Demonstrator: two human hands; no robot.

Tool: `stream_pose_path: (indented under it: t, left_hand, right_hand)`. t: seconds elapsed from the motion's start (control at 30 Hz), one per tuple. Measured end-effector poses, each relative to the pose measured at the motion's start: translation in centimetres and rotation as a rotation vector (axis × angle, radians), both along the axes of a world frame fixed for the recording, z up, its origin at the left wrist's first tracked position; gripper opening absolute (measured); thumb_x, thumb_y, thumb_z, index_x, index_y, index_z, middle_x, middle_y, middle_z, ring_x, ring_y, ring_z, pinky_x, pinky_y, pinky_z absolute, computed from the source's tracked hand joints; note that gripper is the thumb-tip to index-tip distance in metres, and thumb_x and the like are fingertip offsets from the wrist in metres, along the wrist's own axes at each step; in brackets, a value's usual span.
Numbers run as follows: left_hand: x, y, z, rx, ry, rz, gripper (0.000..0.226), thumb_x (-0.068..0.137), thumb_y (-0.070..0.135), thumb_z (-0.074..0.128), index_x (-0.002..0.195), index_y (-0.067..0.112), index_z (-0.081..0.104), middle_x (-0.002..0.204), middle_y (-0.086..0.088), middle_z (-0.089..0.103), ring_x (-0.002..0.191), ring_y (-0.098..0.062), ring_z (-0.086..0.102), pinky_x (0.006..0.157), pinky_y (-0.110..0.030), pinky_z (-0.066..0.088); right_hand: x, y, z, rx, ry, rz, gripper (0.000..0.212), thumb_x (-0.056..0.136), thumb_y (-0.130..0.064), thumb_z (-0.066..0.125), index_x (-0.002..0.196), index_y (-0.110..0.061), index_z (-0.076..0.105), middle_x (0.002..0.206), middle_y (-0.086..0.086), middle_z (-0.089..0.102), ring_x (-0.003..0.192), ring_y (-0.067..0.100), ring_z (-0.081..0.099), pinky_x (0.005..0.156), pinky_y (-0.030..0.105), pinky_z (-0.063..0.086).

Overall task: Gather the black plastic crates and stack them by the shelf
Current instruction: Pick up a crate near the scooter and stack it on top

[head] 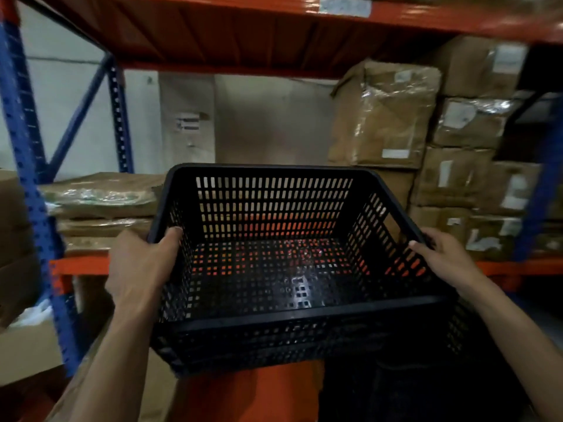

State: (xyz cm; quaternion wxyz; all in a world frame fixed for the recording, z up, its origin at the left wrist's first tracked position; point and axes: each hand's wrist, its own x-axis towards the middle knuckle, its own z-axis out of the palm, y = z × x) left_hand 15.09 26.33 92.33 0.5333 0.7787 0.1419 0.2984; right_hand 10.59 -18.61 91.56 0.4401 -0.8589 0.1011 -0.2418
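A black plastic crate with perforated walls and floor fills the middle of the head view, held level in the air in front of the shelf. It is empty. My left hand grips its left rim, thumb over the top edge. On the opposite rim my right hand holds the same way. Both forearms reach in from the bottom corners. Through the crate's floor the orange beam of the shelf shows.
The shelf has blue uprights and orange beams. Wrapped cardboard boxes are stacked on the right of the shelf level, flat cartons on the left. More cardboard boxes stand at the far left.
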Motion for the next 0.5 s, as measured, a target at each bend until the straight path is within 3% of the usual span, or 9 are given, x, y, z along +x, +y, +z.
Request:
stream_pose_path:
  t: [0.2, 0.37, 0.5]
  left_hand:
    - [2.5, -4.2, 0.7, 0.034, -0.011, -0.149, 0.071, 0.056, 0.073, 0.053, 0.089, 0.012, 0.067, 0.090, -0.016, 0.069, 0.086, -0.037, 0.066, 0.082, -0.053, 0.054]
    - [2.7, -8.9, 1.3, -0.029, -0.029, -0.273, 0.060, 0.059, 0.066, 0.059, 0.076, 0.009, 0.067, 0.075, -0.016, 0.068, 0.075, -0.036, 0.067, 0.073, -0.049, 0.056]
    - [2.7, -13.4, 2.1, -0.058, -0.011, -0.341, 0.059, 0.058, 0.062, 0.060, 0.078, 0.006, 0.065, 0.076, -0.015, 0.067, 0.075, -0.035, 0.066, 0.068, -0.043, 0.054]
  right_hand:
    - [-3.5, -2.5, 1.3, -0.016, 0.024, -0.153, 0.025, 0.096, -0.029, 0.052, 0.118, -0.020, 0.057, 0.113, -0.004, 0.061, 0.110, 0.018, 0.056, 0.091, 0.042, 0.048]
    - [-6.8, -6.2, 1.9, -0.048, 0.009, -0.275, 0.032, 0.093, -0.033, 0.055, 0.121, -0.018, 0.060, 0.108, 0.002, 0.067, 0.101, 0.024, 0.063, 0.092, 0.047, 0.050]
    - [-8.0, -9.4, 2.4, -0.056, -0.020, -0.290, 0.031, 0.094, -0.027, 0.056, 0.121, -0.013, 0.060, 0.112, 0.004, 0.064, 0.107, 0.024, 0.059, 0.099, 0.050, 0.045]
